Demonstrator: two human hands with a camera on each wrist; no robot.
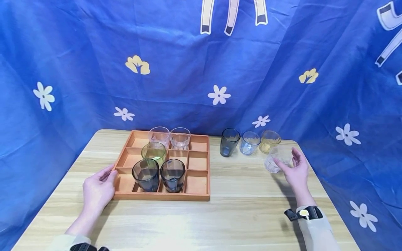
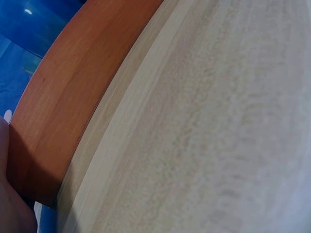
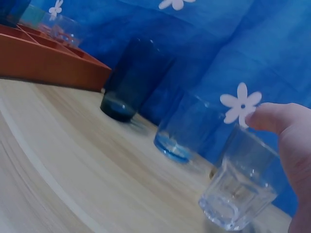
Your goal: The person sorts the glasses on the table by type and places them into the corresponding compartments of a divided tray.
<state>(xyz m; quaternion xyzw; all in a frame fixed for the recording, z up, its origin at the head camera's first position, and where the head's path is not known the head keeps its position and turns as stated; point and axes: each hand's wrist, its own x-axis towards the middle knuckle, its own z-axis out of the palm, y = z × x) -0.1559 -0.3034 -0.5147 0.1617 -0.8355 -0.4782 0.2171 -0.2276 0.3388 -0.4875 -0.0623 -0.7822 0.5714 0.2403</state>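
Note:
In the head view my left hand grips the left side of a wooden compartment tray near its front corner. The tray bears two dark grey glasses in front, a green glass behind them, and a pinkish glass beside a clear glass at the back. Over on the right, my right hand holds another clear glass near its rim, thumb on one side and fingers on the other. In the right wrist view this faceted glass appears to stand on the table.
A dark tall glass, a blue glass and a yellow glass stand in a row behind, right of the tray. Blue printed cloth hangs close behind the wooden table and at both sides.

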